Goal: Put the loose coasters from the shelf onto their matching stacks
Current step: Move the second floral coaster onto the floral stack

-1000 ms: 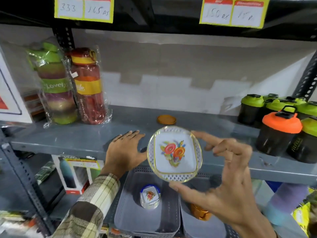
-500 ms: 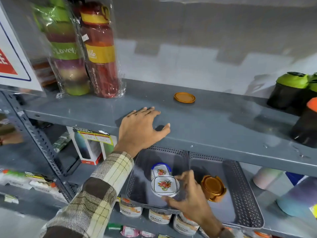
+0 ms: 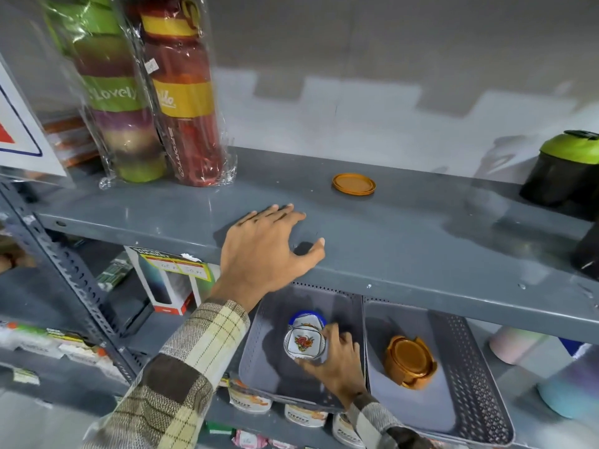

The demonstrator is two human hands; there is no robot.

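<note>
My right hand (image 3: 337, 361) grips a white floral coaster (image 3: 304, 343) at its right rim, low in the left grey tray (image 3: 265, 367), on or just above the white floral stack (image 3: 308, 319); I cannot tell if it rests there. An orange stack (image 3: 409, 361) stands in the right grey tray (image 3: 466, 384). One loose orange coaster (image 3: 354, 184) lies on the grey shelf (image 3: 421, 241) above. My left hand (image 3: 269, 251) rests flat on the shelf's front edge, fingers spread, holding nothing.
Wrapped bottles, green (image 3: 113, 92) and red (image 3: 184, 102), stand at the shelf's left. A green-lidded black shaker (image 3: 564, 170) stands at the right. Small tins (image 3: 304, 416) line the lower shelf's front edge under the trays. A boxed bottle (image 3: 168, 280) sits left of the trays.
My right hand has carried the floral coaster from chest height in front of the shelf down into the left tray, over the floral stack. My view has tilted downward. The left hand stays put.
</note>
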